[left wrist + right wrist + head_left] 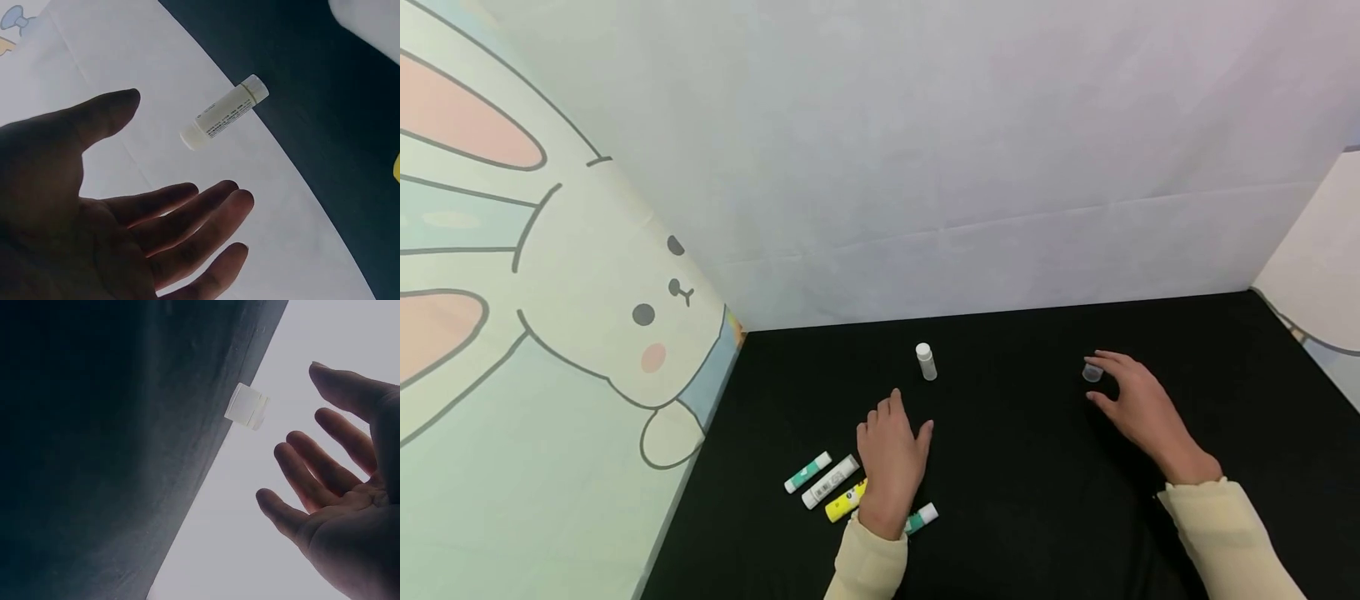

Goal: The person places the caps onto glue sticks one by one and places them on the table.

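A white glue stick (927, 364) stands upright on the black table, its printed label showing in the left wrist view. Just short of it, my left hand (891, 454) hovers with fingers extended and thumb spread, touching nothing. Over on the right sits a small translucent cap (245, 406), partly overlapped by fingertips in the head view. My right hand (1138, 404) is beside this cap, thumb and fingers parted in a loose C shape. In the right wrist view, a gap shows between those fingers and the cap.
Near my left wrist lie several glue sticks: a green-and-white one (807, 472), a white one with a barcode (831, 482), a yellow one (845, 502) and another green one (922, 517), partly covered by my arm. A pale wall (970, 167) rises behind the table.
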`<state>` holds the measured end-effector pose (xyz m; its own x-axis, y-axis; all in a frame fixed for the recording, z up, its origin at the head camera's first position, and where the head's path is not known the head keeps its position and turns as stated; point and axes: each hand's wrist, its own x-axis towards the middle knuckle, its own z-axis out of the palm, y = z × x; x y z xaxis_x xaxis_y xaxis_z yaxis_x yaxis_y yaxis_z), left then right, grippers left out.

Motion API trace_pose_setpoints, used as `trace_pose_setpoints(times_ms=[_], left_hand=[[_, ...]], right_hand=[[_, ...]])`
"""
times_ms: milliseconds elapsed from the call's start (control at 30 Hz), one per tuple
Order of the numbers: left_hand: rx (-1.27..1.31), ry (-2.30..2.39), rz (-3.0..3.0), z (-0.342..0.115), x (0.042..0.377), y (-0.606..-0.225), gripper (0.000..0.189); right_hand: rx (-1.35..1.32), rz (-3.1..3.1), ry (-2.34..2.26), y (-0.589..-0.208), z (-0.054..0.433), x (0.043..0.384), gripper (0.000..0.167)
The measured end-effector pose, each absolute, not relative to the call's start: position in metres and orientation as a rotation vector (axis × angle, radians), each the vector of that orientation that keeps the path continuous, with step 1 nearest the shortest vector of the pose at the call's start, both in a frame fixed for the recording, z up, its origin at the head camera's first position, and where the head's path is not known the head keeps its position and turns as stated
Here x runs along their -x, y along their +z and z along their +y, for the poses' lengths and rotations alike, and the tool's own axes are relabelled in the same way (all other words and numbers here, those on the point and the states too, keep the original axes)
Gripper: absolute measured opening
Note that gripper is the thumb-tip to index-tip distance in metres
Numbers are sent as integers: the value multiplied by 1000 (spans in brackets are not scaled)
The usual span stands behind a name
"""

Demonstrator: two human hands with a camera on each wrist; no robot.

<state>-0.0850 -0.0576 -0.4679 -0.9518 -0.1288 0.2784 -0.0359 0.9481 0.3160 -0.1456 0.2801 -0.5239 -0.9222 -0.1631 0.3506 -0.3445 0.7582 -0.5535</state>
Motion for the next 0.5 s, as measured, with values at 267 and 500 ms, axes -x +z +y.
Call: trace_pose_setpoints(times_ms=[267, 500], left_hand=[[-134, -441, -2794, -58, 97, -470, 75], [-145, -455, -2844, -57, 106, -468, 76]], right_hand=[[-415, -2733, 906, -523, 282, 151, 59], [-449, -2782, 893, -520, 282, 156, 58]])
